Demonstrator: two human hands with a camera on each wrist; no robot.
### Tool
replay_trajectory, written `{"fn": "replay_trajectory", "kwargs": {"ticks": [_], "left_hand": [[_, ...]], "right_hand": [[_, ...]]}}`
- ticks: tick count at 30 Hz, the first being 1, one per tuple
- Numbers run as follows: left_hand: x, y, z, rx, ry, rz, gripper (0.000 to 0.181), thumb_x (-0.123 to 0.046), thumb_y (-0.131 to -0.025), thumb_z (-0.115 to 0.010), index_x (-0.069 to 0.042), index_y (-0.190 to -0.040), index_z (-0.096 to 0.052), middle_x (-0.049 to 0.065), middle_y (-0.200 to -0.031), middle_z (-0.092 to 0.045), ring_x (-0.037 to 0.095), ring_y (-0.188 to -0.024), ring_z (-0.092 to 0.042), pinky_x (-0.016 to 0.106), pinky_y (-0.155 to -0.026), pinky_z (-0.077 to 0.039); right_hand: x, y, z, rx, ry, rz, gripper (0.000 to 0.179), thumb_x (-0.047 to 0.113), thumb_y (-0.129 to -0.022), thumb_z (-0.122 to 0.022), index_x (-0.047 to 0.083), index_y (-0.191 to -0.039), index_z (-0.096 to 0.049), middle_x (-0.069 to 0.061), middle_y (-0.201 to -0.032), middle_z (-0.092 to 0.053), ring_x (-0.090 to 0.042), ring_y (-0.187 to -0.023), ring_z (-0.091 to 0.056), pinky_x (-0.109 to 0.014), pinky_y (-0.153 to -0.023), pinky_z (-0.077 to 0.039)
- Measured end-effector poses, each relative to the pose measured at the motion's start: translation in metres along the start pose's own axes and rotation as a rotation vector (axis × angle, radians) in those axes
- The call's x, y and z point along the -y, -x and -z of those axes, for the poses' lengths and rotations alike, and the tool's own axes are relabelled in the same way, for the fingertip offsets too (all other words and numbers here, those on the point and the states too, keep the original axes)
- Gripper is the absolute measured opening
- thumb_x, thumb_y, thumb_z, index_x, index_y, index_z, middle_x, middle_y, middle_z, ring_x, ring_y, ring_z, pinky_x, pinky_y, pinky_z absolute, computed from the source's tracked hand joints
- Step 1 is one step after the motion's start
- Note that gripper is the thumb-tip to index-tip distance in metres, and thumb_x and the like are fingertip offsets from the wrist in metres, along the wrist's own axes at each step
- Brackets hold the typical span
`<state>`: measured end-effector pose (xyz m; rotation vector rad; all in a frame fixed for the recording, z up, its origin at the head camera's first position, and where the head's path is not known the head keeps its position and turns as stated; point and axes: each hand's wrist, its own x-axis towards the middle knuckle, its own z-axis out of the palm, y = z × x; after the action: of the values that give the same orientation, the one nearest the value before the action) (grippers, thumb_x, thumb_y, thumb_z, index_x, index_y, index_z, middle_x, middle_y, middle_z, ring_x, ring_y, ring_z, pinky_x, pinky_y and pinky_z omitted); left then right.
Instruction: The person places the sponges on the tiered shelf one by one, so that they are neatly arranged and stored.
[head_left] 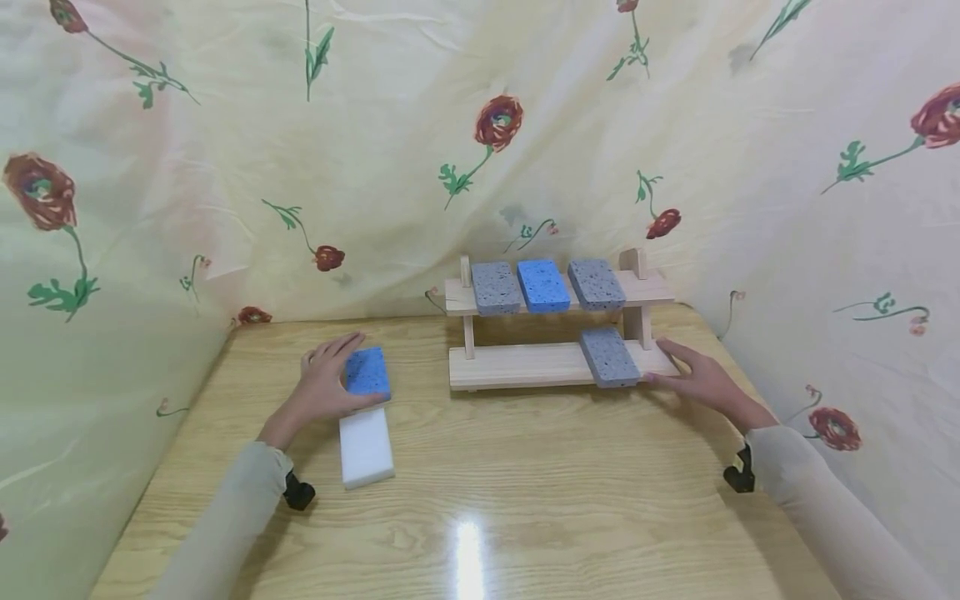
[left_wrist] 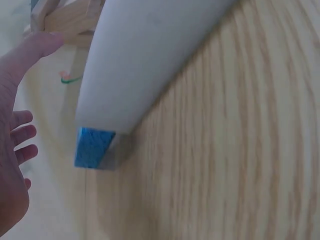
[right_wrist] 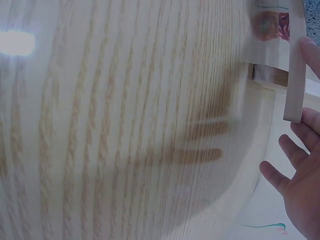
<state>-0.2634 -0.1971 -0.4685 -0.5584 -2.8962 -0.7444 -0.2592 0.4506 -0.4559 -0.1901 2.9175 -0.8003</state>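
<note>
My left hand (head_left: 324, 385) hovers around a blue speckled sponge (head_left: 367, 372) on the table, thumb near its front edge and fingers spread past its back left corner. The left wrist view shows thumb and fingers wide apart, with nothing between them. Just in front of that sponge lies a white sponge (head_left: 366, 448). At the right end of a two-tier wooden shelf (head_left: 517, 367), my right hand (head_left: 701, 379) pinches the lower board, thumb at the front and fingers behind. A grey speckled sponge (head_left: 609, 357) leans on this board, close to the right thumb.
On the upper board sit a grey sponge (head_left: 495, 287), a blue sponge (head_left: 543, 285) and another grey sponge (head_left: 596, 283). A flowered cloth (head_left: 375, 167) hangs behind and along both sides of the wooden table (head_left: 555, 500).
</note>
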Motion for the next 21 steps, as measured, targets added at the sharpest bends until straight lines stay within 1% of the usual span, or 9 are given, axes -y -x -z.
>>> {"fn": "replay_trajectory", "kwargs": {"ticks": [6,14,17,21], "left_hand": [[0.012,0.002,0.002,0.035,-0.010,0.038,0.112,-0.055,-0.073,-0.084,-0.018,-0.162,-0.027,0.018,-0.165,-0.029,0.051,-0.146,-0.027,0.075,-0.109,-0.014],[0.025,0.002,-0.002,0.052,-0.026,0.054,0.112,-0.059,-0.072,-0.084,-0.012,-0.159,-0.033,0.022,-0.161,-0.033,0.051,-0.144,-0.027,0.075,-0.109,-0.013],[0.028,0.002,-0.004,0.066,-0.029,0.063,0.113,-0.061,-0.072,-0.083,-0.010,-0.159,-0.032,0.024,-0.160,-0.033,0.051,-0.144,-0.027,0.075,-0.108,-0.013],[0.031,0.002,-0.005,0.085,-0.024,0.071,0.113,-0.062,-0.072,-0.083,-0.010,-0.159,-0.033,0.025,-0.160,-0.033,0.052,-0.144,-0.026,0.074,-0.109,-0.012]], "right_hand": [[0.000,0.000,0.000,-0.010,0.010,-0.002,0.097,0.053,-0.090,-0.073,0.003,-0.160,-0.029,-0.026,-0.164,-0.026,-0.055,-0.148,-0.024,-0.071,-0.115,-0.024],[0.000,0.000,0.000,-0.004,0.015,-0.004,0.097,0.054,-0.090,-0.073,0.002,-0.160,-0.029,-0.026,-0.164,-0.026,-0.055,-0.148,-0.024,-0.071,-0.115,-0.024],[0.000,0.000,0.000,-0.008,0.016,-0.001,0.097,0.053,-0.090,-0.073,0.002,-0.159,-0.029,-0.027,-0.164,-0.026,-0.055,-0.148,-0.024,-0.070,-0.115,-0.024],[0.001,0.000,0.000,-0.010,0.015,0.001,0.096,0.053,-0.090,-0.073,0.002,-0.159,-0.029,-0.027,-0.164,-0.026,-0.055,-0.148,-0.025,-0.070,-0.116,-0.023]]}}
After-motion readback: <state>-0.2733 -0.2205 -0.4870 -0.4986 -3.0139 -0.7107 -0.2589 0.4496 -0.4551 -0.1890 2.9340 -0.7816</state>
